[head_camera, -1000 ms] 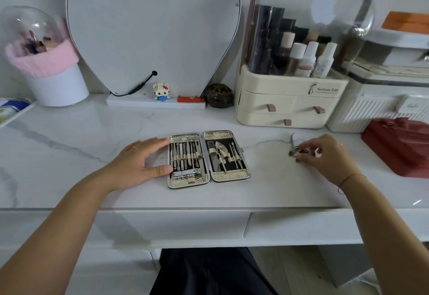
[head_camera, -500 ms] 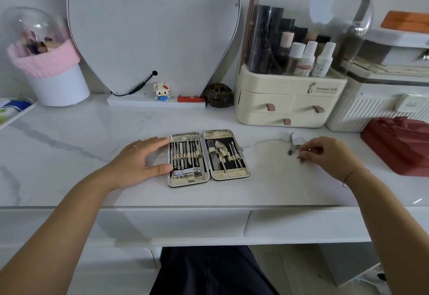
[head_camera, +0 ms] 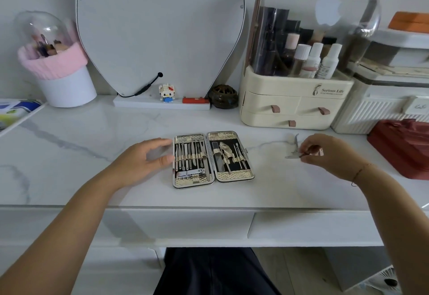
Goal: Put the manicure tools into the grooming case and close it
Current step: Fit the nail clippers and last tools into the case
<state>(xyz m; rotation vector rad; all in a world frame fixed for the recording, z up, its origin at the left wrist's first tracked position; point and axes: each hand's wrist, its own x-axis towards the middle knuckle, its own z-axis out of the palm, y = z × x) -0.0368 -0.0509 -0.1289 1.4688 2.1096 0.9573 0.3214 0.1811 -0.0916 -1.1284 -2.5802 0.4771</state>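
Lying open, the grooming case [head_camera: 212, 179] is showing strapped tools [head_camera: 190, 155]. The left hand [head_camera: 141, 162] is resting loose-fingered at its left edge; right of it, the right hand [head_camera: 329, 153] is pinching a small metal tool [head_camera: 291, 156]

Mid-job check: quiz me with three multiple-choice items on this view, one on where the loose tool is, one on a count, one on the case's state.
1. Where is the loose tool?
A. In the case
B. Right of the case, pinched by the right hand
C. On the floor

2. How many drawer tabs show on the organizer?
A. Two
B. Three
C. Five

3. The case is:
A. Open flat
B. Shut
C. Standing on edge

Answers:
1 B, the tool is at the right hand's fingertips, apart from the case.
2 B, two tabs above, one below.
3 A, both halves lie flat with the tools showing.
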